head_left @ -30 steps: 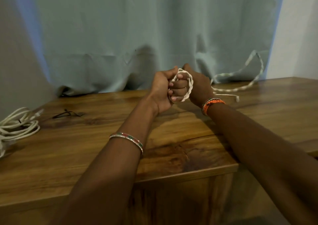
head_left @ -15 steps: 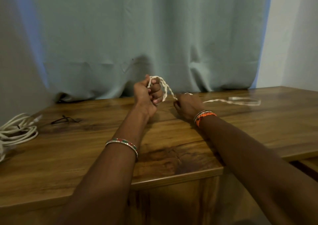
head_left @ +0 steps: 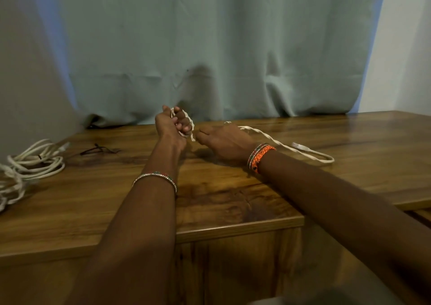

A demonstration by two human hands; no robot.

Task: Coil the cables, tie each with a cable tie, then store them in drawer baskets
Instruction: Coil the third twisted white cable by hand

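My left hand (head_left: 173, 125) is raised a little above the wooden table (head_left: 116, 197), fingers closed around small loops of a white twisted cable (head_left: 268, 136). My right hand (head_left: 225, 142) rests low on the table just right of it, palm down, and the cable runs under or through its fingers; the grip itself is hidden. The cable's loose tail lies on the table to the right, bends back in a loop and ends in a white plug (head_left: 299, 145).
A pile of white cables (head_left: 30, 165) lies at the table's left edge. Thin black cable ties (head_left: 98, 149) lie near it. A grey-green curtain (head_left: 210, 48) hangs behind the table. The table's front edge steps back at the right.
My hands have parted: the left kept the coil and moved left, the right dropped to the table. The cable's tail, earlier lifted against the curtain, now lies flat on the table.
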